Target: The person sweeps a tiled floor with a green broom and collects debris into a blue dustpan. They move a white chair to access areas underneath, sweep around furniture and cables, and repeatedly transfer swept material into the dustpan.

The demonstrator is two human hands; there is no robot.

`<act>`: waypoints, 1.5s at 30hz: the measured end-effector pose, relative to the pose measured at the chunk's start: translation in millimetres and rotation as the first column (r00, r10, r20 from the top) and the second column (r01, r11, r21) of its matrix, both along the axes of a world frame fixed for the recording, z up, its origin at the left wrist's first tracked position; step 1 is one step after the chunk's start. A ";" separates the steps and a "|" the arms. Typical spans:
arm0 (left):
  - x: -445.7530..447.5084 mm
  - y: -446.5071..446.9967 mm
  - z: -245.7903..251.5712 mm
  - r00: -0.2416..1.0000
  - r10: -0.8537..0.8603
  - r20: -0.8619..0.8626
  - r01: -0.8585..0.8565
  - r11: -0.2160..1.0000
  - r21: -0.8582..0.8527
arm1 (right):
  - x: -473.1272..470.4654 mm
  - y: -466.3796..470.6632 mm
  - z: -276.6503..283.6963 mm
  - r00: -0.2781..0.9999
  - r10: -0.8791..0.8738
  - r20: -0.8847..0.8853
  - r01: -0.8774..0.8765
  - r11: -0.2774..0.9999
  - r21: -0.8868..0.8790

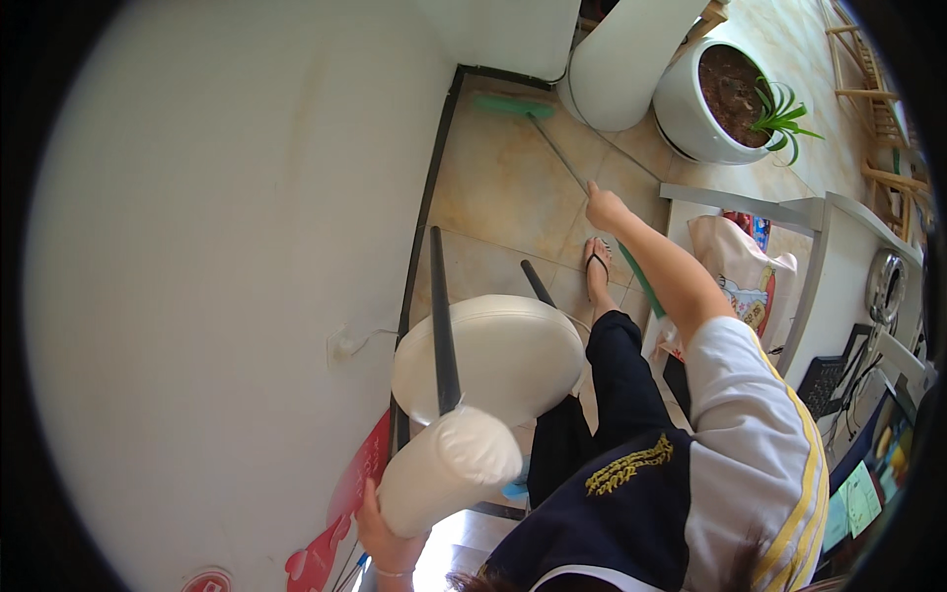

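Observation:
My right hand point(608, 210) grips the thin grey handle point(558, 152) of a broom, its arm stretched forward. The slightly blurred green broom head point(514, 106) is on the tiled floor near the wall corner. Behind my forearm shows a green length of the handle point(641, 280). My left hand point(388, 536) holds the white cylindrical backrest point(444, 473) of a chair at its left end; some fingers are hidden. The chair's round white seat point(510, 362) lies beyond the backrest, with a dark bar point(442, 333) crossing in front of it.
A white wall point(222, 244) runs along the left, with a plugged-in outlet point(340, 346). Ahead stand a white cylinder point(618, 74) with a cable and a potted plant point(784, 118). At right, a printed bag point(740, 259) sits under a desk point(836, 244). My sandalled foot point(598, 270) is near the chair.

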State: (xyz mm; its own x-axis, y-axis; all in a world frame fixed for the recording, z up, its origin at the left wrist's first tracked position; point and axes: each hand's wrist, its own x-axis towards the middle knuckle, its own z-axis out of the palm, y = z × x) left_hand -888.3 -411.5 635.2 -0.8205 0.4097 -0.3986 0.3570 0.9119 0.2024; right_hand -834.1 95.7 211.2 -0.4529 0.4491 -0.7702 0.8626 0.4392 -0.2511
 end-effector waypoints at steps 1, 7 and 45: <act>-2.3 -4.2 14.4 0.997 0.063 0.040 -0.060 0.996 -0.068 | -9.0 -6.8 -4.9 0.999 0.003 0.033 -0.004 1.000 0.030; -4.1 -25.3 103.1 0.955 0.253 0.154 -0.240 0.965 -0.103 | 63.9 -83.5 -8.0 0.923 0.385 -0.005 -0.383 0.920 0.080; -57.5 201.5 146.6 0.990 -0.006 -0.143 -0.008 0.995 -0.100 | 218.8 -55.9 5.2 0.903 -0.420 -0.091 0.427 0.900 0.085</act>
State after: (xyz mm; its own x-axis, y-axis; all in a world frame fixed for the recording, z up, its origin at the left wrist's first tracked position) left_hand -945.8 -210.0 781.8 -0.8723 0.3729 -0.3162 0.3748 0.9253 0.0572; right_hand -615.3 39.9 216.4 -0.2523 0.6832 -0.6852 0.9550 0.0617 -0.2901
